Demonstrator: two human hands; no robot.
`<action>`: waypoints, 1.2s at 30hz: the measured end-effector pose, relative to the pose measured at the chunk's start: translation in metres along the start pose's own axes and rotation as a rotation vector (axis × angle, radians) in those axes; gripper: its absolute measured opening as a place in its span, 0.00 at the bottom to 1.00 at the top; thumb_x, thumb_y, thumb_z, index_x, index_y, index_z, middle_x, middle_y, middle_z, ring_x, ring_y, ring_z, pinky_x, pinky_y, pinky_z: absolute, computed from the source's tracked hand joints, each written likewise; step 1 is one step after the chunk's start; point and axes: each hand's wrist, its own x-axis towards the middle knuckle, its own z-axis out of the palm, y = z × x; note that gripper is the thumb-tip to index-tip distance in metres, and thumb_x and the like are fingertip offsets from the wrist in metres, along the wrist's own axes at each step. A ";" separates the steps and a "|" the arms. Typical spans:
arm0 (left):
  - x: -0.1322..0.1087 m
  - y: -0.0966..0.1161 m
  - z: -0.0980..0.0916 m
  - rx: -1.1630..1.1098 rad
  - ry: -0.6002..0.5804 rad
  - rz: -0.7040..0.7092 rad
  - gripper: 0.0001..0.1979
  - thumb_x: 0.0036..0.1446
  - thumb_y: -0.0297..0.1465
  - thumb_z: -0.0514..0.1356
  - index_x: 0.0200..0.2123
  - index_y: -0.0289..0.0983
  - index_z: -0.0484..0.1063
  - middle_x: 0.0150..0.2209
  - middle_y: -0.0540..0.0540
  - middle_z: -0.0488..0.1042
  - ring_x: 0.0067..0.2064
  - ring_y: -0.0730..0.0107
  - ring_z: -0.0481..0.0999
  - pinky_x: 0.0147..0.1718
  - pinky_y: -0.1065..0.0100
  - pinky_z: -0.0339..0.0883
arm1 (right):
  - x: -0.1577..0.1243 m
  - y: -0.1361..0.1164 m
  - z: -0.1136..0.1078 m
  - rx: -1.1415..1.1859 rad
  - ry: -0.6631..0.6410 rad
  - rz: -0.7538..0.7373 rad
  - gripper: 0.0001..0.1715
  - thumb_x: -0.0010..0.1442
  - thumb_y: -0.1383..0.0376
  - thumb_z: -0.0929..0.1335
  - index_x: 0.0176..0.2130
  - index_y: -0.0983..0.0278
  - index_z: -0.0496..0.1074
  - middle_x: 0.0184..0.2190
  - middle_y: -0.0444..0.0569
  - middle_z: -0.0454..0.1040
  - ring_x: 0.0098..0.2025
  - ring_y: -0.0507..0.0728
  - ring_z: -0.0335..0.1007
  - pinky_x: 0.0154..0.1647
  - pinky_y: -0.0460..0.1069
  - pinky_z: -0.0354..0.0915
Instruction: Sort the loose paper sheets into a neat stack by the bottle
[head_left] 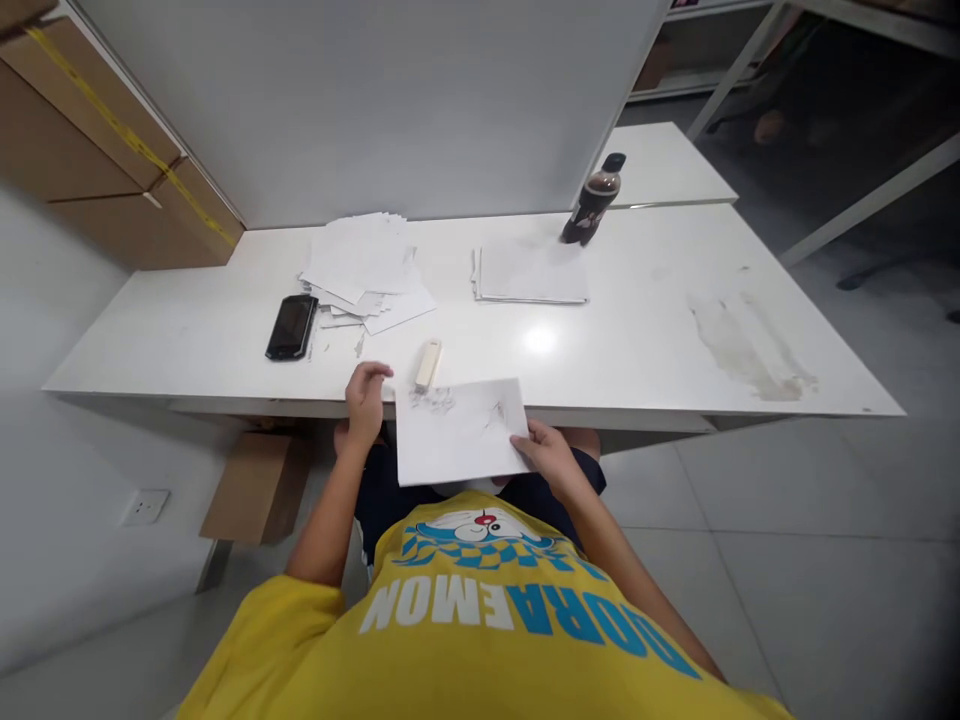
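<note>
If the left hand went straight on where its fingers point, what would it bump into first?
Probably the eraser, just beyond the left hand, though that hand's height above the desk is unclear.

Left forearm (330, 510) reaching forward, bare, and the left grip (365, 398) sits loose, fingers (369, 370) gently bent towards the right! Across the body, the right forearm (626, 555) slants inward, right grip (553, 456) pinching firmly, thumb (523, 444) lying on top!
</note>
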 end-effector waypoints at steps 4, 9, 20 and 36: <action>0.047 0.008 0.028 0.142 -0.334 0.213 0.11 0.62 0.28 0.50 0.34 0.39 0.72 0.38 0.44 0.76 0.44 0.64 0.75 0.48 0.61 0.68 | 0.004 0.001 -0.003 0.014 0.173 -0.011 0.19 0.40 0.59 0.73 0.35 0.64 0.78 0.30 0.48 0.81 0.33 0.60 0.73 0.36 0.53 0.67; 0.066 0.000 0.077 0.403 -0.726 0.227 0.13 0.63 0.27 0.51 0.46 0.37 0.73 0.55 0.42 0.73 0.63 0.57 0.63 0.63 0.51 0.55 | 0.001 0.004 -0.016 -0.064 0.200 -0.009 0.21 0.42 0.59 0.72 0.38 0.65 0.78 0.33 0.49 0.81 0.35 0.60 0.73 0.37 0.53 0.67; 0.049 -0.018 0.088 0.386 -0.614 0.207 0.20 0.58 0.17 0.45 0.41 0.36 0.74 0.47 0.44 0.77 0.61 0.60 0.64 0.61 0.54 0.58 | -0.004 0.012 -0.022 -0.233 0.233 -0.064 0.21 0.47 0.59 0.69 0.41 0.65 0.77 0.35 0.50 0.80 0.37 0.61 0.72 0.38 0.52 0.67; 0.083 0.033 0.083 0.379 -0.286 -0.035 0.11 0.61 0.29 0.53 0.43 0.42 0.73 0.37 0.48 0.79 0.44 0.63 0.78 0.44 0.65 0.68 | 0.147 -0.102 -0.091 -0.196 0.557 -0.341 0.12 0.43 0.64 0.64 0.32 0.62 0.68 0.24 0.41 0.65 0.27 0.53 0.60 0.24 0.46 0.57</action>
